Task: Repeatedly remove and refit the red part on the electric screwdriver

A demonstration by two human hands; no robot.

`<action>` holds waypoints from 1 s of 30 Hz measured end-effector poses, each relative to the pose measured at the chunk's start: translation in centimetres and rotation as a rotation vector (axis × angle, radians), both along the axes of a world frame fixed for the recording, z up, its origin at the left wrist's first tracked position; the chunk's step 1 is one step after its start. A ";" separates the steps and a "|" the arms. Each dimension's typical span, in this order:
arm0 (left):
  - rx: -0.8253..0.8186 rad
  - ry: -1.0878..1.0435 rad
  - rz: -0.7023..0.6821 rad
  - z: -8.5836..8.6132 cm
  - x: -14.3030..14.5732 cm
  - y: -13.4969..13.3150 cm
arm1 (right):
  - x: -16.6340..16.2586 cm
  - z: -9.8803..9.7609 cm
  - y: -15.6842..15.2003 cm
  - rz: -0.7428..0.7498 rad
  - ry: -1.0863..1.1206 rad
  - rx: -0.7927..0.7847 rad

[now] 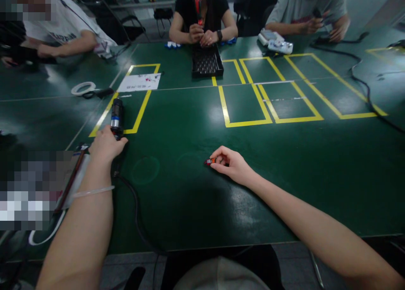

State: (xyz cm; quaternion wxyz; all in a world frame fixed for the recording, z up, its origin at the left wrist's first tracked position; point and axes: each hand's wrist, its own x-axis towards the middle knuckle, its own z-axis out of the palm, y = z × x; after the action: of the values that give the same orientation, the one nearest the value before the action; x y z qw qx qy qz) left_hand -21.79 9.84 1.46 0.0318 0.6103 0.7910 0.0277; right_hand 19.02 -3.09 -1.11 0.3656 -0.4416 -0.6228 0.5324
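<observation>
Two hands, both yours, over one green table (190, 205); two items at hand.

Item 1: tool (117, 110), black, cylindrical, with a silver and a blue band. Place: on the table to your left, over the near left part of a yellow tape outline (142, 112). Long axis: away from you, near end at your left hand (107, 144), far end toward the paper (139, 83). Grip: fingers at its left side, thumb out to its right; you cannot tell from here whether they close around it.

Item 2: piece (208, 161), small, red and black with some orange. Place: at the fingertips of your right hand (229, 164), low over or touching the table; which, cannot be told. Grip: thumb and forefinger pinched together on it. Long axis: roughly crosswise to you, red end pointing left; the other end is partly hidden by your fingers.

Governing relation, as judged: the tool lies left of the piece and farther from you, the two well apart, their axes roughly square to each other. Nearer hand to the tool: left; to the piece: right.

Accessory: one black cord (136, 203), beside your left wrist.
</observation>
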 end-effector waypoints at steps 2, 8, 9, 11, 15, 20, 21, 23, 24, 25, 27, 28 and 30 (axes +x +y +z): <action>-0.004 0.008 0.004 0.2 0.3 -0.2 | 0.0 0.0 0.1 -0.011 0.008 0.010; -0.009 0.005 -0.029 0.9 2.7 -1.6 | 0.0 -0.4 0.2 -0.036 -0.011 -0.009; -0.012 0.002 -0.064 0.9 3.4 -1.9 | 0.0 -0.5 0.2 -0.037 -0.016 -0.011; -0.010 0.002 -0.141 1.0 4.9 -2.5 | 0.0 -0.7 0.2 -0.050 -0.012 0.000; 0.017 -0.008 -0.286 0.7 8.7 -3.7 | 0.1 -0.8 0.3 -0.087 -0.008 0.039; 0.064 -0.129 -0.480 -0.5 13.5 -6.0 | 0.0 -0.5 0.3 -0.099 -0.020 0.065; 0.067 -0.164 -0.527 -0.7 14.4 -6.6 | 0.0 -0.4 0.3 -0.101 -0.023 0.079; 0.068 -0.230 -0.602 -1.0 16.1 -7.9 | 0.1 -0.4 0.2 -0.097 -0.052 0.130; 0.065 -0.255 -0.629 -1.1 16.9 -8.6 | 0.1 -0.4 0.2 -0.090 -0.077 0.165; 0.060 -0.277 -0.655 -1.1 17.6 -9.2 | 0.1 -0.4 0.1 -0.081 -0.107 0.205; 0.055 -0.311 -0.708 -1.1 18.8 -10.3 | 0.2 -0.4 0.1 -0.064 -0.166 0.287; 0.056 -0.325 -0.736 -1.1 19.2 -10.8 | 0.3 -0.4 0.0 -0.057 -0.192 0.323; 0.063 -0.351 -0.786 -1.0 19.8 -11.6 | 0.3 -0.2 0.0 -0.041 -0.239 0.375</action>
State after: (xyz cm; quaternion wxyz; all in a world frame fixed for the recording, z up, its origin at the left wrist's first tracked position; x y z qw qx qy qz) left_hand -2.01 -1.75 0.43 0.1552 0.8518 0.4800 0.1412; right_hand 19.36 -3.14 -1.35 0.3756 -0.4385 -0.7407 0.3435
